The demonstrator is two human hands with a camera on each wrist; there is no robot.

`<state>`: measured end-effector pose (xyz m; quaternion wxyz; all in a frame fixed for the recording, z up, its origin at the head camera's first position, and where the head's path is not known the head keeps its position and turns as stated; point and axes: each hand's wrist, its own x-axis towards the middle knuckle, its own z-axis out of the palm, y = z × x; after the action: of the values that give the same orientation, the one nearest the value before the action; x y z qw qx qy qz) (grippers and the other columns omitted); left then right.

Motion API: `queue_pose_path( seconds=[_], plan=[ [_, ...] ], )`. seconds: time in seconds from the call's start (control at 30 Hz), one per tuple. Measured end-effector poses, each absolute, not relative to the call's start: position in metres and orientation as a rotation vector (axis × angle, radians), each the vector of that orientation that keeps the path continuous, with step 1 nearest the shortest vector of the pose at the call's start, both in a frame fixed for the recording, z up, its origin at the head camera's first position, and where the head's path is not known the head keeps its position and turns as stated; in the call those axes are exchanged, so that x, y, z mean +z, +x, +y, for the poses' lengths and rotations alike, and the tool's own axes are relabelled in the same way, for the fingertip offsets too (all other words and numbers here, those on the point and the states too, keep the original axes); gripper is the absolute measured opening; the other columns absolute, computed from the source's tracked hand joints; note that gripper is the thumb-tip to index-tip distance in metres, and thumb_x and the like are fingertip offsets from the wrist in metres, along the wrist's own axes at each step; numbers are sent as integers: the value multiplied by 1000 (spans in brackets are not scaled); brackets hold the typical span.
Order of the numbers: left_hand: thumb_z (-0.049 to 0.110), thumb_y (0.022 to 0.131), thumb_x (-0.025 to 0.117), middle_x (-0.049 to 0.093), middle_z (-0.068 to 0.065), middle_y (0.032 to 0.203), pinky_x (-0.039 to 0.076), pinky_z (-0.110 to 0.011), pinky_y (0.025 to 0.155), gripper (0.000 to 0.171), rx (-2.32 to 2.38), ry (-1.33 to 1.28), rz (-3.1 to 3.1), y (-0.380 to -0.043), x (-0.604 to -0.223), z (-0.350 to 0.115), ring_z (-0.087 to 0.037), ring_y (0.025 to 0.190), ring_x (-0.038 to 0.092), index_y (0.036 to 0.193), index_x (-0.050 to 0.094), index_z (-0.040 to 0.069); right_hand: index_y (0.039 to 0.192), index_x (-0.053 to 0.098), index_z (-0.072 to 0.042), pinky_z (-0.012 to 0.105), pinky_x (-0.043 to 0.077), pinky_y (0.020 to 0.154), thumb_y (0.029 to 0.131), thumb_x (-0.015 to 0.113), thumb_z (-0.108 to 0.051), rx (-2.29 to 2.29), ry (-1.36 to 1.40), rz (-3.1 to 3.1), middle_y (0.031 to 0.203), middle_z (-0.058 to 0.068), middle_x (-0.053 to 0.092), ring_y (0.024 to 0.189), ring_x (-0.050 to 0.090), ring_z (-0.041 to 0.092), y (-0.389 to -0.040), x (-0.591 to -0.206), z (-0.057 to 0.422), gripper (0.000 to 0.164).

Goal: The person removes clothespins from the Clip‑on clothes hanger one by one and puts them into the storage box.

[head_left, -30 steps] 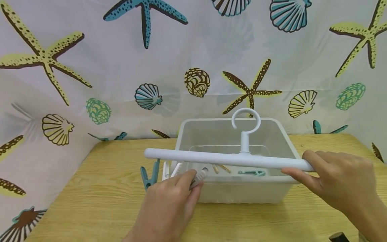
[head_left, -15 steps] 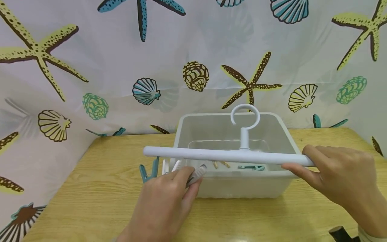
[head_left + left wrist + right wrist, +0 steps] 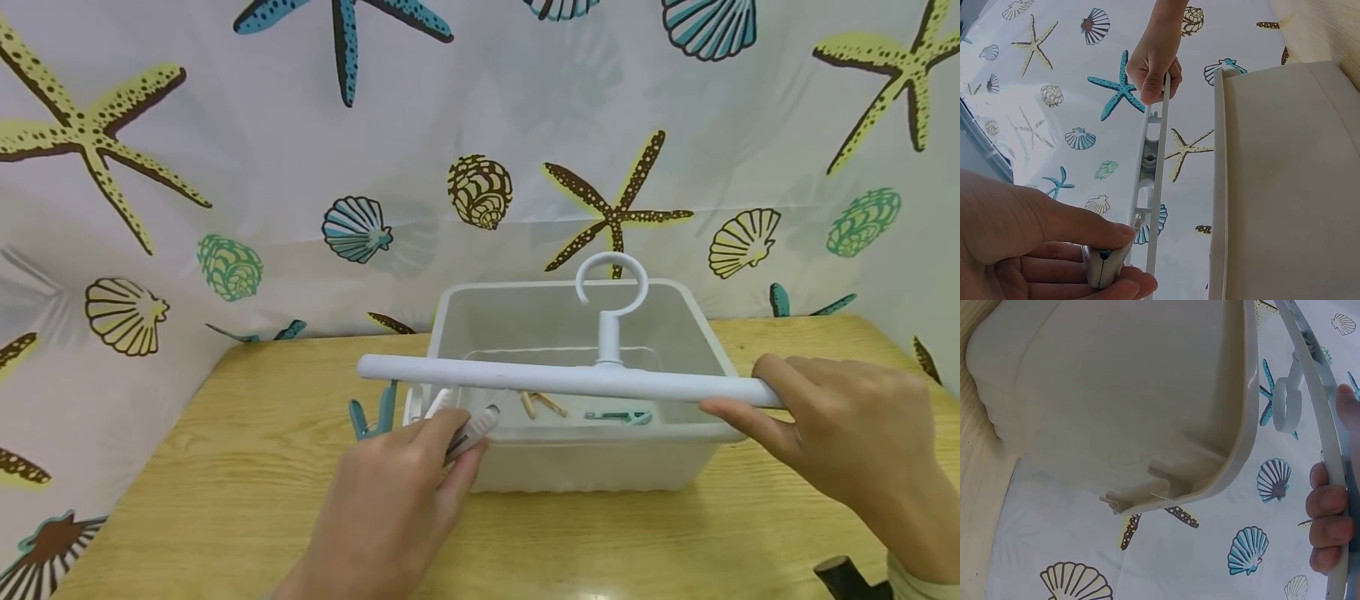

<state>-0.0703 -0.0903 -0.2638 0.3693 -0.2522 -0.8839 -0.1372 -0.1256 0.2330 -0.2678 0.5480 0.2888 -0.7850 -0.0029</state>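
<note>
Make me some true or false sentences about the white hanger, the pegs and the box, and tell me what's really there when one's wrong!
1. The right grip holds the white hanger. True.
2. The hook points down. False: the hook sticks up.
3. The left grip is empty. False: the left grip holds a pale peg.
4. A teal peg lies inside the box. True.
5. The box stands on the table. True.

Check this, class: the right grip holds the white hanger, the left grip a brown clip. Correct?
Only the colour is wrong: the head view shows the left grip holding a whitish clip, not brown; the right grip does hold the white hanger.
</note>
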Motion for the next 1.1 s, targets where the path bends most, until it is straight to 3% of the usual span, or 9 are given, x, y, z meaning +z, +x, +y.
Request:
queue_pose_path(
  seconds=[0.3, 0.6, 0.87, 1.1],
  plan=[
    [13, 78, 81, 59, 3, 62, 37, -23, 45, 20, -370, -620, -2345, -69, -263, -91, -5, 48, 43, 82, 62, 8, 59, 36, -13, 23, 6, 40, 95, 31, -68, 4, 689, -1865, 46, -9, 20, 40, 10, 6, -127, -271, 230, 65],
    [13, 80, 80, 57, 4, 60, 35, -21, 43, 19, -371, -631, -2368, -67, -262, -92, -4, 46, 40, 80, 61, 9, 59, 37, -13, 23, 6, 40, 95, 30, -68, 6, 694, -1888, 47, -9, 19, 40, 10, 6, -127, -271, 232, 66],
    [15, 79, 80, 61, 5, 65, 38, -21, 46, 17, -376, -638, -2368, -65, -259, -93, -4, 49, 44, 83, 64, 11, 60, 34, -12, 23, 6, 40, 95, 30, -68, 7, 697, -1887, 48, -9, 18, 40, 9, 6, -127, -270, 230, 66],
    [13, 79, 80, 67, 3, 74, 47, -25, 52, 19, -396, -649, -2325, -66, -260, -97, -7, 57, 57, 91, 67, 9, 60, 34, -12, 24, 6, 40, 95, 29, -68, 12, 703, -1892, 49, -9, 17, 40, 9, 6, -129, -271, 227, 66]
  ],
)
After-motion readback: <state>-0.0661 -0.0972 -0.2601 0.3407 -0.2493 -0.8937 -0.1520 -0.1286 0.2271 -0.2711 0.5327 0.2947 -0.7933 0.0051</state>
